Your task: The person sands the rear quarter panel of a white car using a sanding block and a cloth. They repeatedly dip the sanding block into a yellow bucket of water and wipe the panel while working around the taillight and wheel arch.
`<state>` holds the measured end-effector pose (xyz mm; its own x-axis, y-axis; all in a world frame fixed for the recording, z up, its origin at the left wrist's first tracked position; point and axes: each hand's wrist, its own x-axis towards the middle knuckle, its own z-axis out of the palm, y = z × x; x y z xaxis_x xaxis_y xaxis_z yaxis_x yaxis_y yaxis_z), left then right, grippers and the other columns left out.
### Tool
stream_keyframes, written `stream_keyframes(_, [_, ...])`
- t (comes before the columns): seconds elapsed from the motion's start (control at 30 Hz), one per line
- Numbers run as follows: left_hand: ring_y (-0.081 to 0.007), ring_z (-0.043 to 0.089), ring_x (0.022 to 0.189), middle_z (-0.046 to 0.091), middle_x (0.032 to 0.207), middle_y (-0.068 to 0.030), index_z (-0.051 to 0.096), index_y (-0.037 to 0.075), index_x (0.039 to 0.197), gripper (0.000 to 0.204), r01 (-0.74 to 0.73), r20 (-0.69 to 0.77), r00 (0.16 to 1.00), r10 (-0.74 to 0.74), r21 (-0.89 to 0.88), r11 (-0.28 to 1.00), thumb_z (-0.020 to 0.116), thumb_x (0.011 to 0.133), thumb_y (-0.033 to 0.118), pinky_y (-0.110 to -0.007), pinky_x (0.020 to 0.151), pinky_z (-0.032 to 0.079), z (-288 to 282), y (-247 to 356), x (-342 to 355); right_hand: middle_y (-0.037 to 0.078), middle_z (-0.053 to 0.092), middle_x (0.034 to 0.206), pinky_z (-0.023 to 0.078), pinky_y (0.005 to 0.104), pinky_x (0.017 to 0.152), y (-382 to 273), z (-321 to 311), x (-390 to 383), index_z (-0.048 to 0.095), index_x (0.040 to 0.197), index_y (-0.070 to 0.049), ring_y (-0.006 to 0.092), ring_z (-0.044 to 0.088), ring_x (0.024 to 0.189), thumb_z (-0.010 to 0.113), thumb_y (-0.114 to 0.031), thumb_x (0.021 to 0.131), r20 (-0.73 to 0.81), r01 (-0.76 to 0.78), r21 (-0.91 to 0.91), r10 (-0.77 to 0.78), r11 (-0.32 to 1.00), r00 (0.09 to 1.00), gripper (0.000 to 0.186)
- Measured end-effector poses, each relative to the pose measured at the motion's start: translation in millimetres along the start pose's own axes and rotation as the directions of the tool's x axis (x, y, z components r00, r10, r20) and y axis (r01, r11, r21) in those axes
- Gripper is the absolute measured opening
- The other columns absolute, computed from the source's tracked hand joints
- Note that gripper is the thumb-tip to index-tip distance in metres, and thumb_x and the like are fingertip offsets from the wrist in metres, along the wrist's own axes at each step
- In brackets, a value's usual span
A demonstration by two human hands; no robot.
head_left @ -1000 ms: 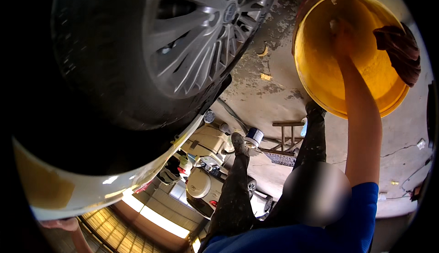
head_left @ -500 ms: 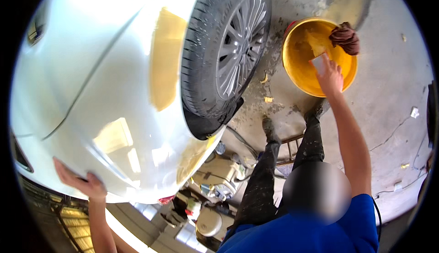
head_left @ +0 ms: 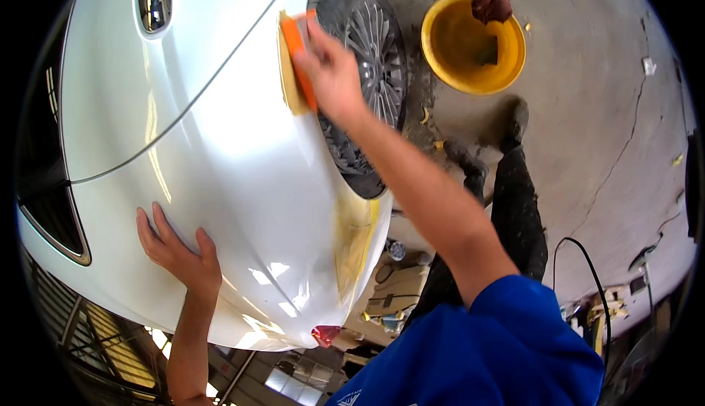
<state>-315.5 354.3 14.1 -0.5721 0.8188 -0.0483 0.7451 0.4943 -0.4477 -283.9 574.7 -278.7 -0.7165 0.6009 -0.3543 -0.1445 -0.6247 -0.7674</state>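
My right hand [head_left: 332,87] grips an orange sanding block [head_left: 293,37] and presses it against the edge of the white car's wheel arch. Beneath it lies a yellowish filler patch [head_left: 288,87], partly covered by the block and hand. My left hand [head_left: 180,252] rests palm-down on the white body panel [head_left: 242,164], fingers spread and holding nothing. Just beyond my right forearm is the wheel [head_left: 374,46], with its grey spoked rim. A second yellowish patch [head_left: 354,244] shows on the rear bumper.
On the concrete floor to the right stands a yellow bucket [head_left: 433,64] of cloudy water with a dark piece in it. A dark red cloth [head_left: 490,4] hangs over its rim. A black hose [head_left: 598,288] curves at lower right. Near the bumper's end sits a red tail light [head_left: 325,335].
My right hand has left the bucket and brought the sanding block to the filler patch. My left hand now lies further forward on the panel. The whole view has shifted.
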Motion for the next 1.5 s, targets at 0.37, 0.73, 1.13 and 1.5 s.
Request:
stream_keyframes(0.37, [-0.044,0.026,0.148,0.026,0.163,-0.0256,0.04,0.006,0.159,0.07,-0.017,-0.006,1.0,0.017,0.01,1.0,0.056,0.096,0.031,-0.059,0.119,0.022,1,6,-6,0.012,0.062,0.09,0.047,0.0352,0.07,-5,9,26,0.063,0.125,-0.001,0.0185,0.06,0.075,0.068,-0.032,0.101,-0.089,0.068,0.068,-0.062,0.995,0.994,0.039])
stream_keyframes(0.73, [-0.0454,0.026,0.148,0.025,0.164,-0.0268,0.039,0.004,0.159,0.072,0.013,0.013,1.0,-0.013,0.02,1.0,0.055,0.095,0.032,-0.06,0.119,0.021,-4,10,-1,0.015,0.069,0.093,0.054,0.0392,0.081,-4,-2,29,0.068,0.124,-0.009,0.0205,0.071,0.092,0.067,-0.031,0.098,-0.049,0.138,-0.039,-0.14,0.99,0.989,0.034])
stream_keyframes(1.13, [-0.0476,0.026,0.148,0.023,0.164,-0.0299,0.037,0.0,0.159,0.076,0.015,0.057,0.998,-0.016,0.016,1.0,0.06,0.09,0.024,-0.062,0.118,0.022,-5,11,0,0.019,0.062,0.119,0.051,0.0379,0.092,-6,-13,13,0.048,0.151,0.0,0.0232,0.063,0.108,0.067,-0.018,0.1,-0.056,-0.005,-0.11,-0.001,0.994,0.998,0.058])
stream_keyframes(1.5, [-0.0477,0.026,0.148,0.024,0.163,-0.0294,0.037,0.001,0.158,0.076,0.042,0.071,0.997,-0.043,0.014,0.999,0.06,0.09,0.025,-0.061,0.119,0.022,-3,12,1,0.014,0.07,0.068,0.055,0.041,0.089,-21,4,40,0.063,0.114,-0.002,0.0274,0.074,0.071,0.059,-0.035,0.099,-0.114,-0.163,0.03,0.166,0.986,0.98,0.036])
